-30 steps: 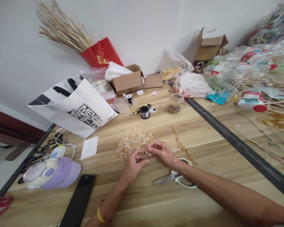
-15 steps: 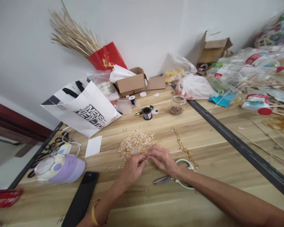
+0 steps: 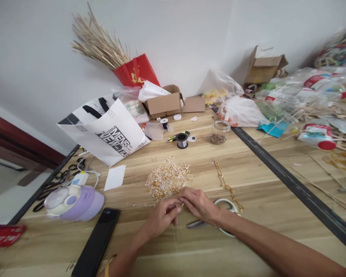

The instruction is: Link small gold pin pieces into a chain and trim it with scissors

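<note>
Only a short beaded strand [image 3: 141, 205], at the near left of the big loose bead pile [image 3: 167, 177], seems done, while left hand [image 3: 162, 216] and right hand [image 3: 200, 206] pinch fine thread [image 3: 175, 234] by the pile's near edge.

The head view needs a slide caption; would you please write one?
Left hand and right hand meet beside a pile of gold-and-clear beads, near white-handled scissors and a gold chain.

Heap of bits [image 3: 167, 179] gold, whitish; chain [image 3: 226, 187] gold; scissor handles [image 3: 233, 207] whitish; phone [image 3: 96, 242] black.
</note>
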`<state>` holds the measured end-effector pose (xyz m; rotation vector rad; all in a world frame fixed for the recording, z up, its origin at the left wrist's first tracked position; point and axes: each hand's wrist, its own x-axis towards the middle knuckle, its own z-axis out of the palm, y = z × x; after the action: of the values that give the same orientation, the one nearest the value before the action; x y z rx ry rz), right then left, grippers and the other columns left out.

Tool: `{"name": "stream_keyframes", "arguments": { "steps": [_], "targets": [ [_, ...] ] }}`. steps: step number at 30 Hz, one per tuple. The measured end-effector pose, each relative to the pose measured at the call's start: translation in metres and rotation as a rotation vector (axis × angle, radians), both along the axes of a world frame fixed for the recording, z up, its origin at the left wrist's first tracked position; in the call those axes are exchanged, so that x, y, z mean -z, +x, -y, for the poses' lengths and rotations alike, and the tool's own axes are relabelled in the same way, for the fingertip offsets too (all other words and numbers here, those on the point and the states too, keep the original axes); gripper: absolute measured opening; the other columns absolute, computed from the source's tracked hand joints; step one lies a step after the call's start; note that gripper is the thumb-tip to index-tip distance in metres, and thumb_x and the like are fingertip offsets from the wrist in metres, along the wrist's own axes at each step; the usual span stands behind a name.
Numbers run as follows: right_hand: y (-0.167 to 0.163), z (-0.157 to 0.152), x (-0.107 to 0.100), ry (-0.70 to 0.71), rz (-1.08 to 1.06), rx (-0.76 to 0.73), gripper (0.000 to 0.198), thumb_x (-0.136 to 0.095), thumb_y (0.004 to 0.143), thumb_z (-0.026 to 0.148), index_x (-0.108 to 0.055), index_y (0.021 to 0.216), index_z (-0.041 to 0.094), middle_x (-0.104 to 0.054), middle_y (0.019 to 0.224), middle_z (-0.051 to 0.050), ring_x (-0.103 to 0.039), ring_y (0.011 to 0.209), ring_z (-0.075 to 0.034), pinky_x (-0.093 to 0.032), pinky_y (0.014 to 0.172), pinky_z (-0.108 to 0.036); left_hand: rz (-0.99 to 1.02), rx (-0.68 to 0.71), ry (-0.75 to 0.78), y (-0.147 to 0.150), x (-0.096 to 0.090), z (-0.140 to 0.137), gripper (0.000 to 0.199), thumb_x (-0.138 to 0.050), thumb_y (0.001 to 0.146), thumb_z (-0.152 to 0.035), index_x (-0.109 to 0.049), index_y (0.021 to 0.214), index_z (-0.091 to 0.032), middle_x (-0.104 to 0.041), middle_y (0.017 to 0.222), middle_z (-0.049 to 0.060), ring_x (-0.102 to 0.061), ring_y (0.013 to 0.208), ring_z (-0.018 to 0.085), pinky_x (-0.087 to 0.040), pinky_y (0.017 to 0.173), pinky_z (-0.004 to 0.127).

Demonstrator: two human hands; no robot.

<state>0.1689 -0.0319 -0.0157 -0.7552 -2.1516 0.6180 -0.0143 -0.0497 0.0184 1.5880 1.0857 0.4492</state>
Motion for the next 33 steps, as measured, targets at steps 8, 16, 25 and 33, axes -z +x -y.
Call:
{"name": "stream_keyframes", "arguments": {
  "steps": [8,16,25,33],
  "targets": [
    [-0.001,0.001,0.005,0.007,0.115,0.006,0.017,-0.038,0.093,0.016,-0.055,0.094,0.016,-0.057,0.08,-0.006,-0.054,0.071,-0.016,-0.046,0.065,-0.026,-0.255,0.047,0.202,-0.007,0.004,0.012,0.023,-0.048,0.085,-0.027,-0.067,0.088,-0.014,-0.063,0.082,0.008,-0.057,0.077,0.019,-0.044,0.073,0.03],
    [-0.003,0.0,0.008,-0.098,0.12,0.012,0.016,-0.041,0.092,0.017,-0.058,0.092,0.017,-0.06,0.08,-0.006,-0.058,0.075,-0.017,-0.046,0.068,-0.027,-0.358,0.16,0.317,-0.007,-0.005,0.018,0.017,-0.049,0.084,-0.02,-0.066,0.082,-0.017,-0.062,0.082,0.006,-0.056,0.08,0.018,-0.041,0.074,0.027],
    [-0.004,-0.002,0.006,-0.229,0.038,0.018,0.016,-0.045,0.091,0.02,-0.061,0.092,0.019,-0.062,0.08,-0.005,-0.059,0.073,-0.016,-0.046,0.067,-0.026,-0.368,-0.098,0.407,-0.003,-0.005,-0.011,0.017,-0.053,0.083,-0.033,-0.059,0.077,-0.018,-0.063,0.075,0.002,-0.056,0.071,0.017,-0.04,0.068,0.027],
    [-0.003,-0.004,0.008,-0.268,0.058,0.055,0.014,-0.046,0.089,0.018,-0.06,0.085,0.018,-0.062,0.079,-0.005,-0.058,0.072,-0.016,-0.045,0.067,-0.026,-0.469,0.025,0.503,0.01,-0.01,-0.021,0.02,-0.045,0.088,-0.028,-0.055,0.074,-0.017,-0.061,0.075,0.005,-0.054,0.073,0.018,-0.039,0.069,0.028]
  ]
}}
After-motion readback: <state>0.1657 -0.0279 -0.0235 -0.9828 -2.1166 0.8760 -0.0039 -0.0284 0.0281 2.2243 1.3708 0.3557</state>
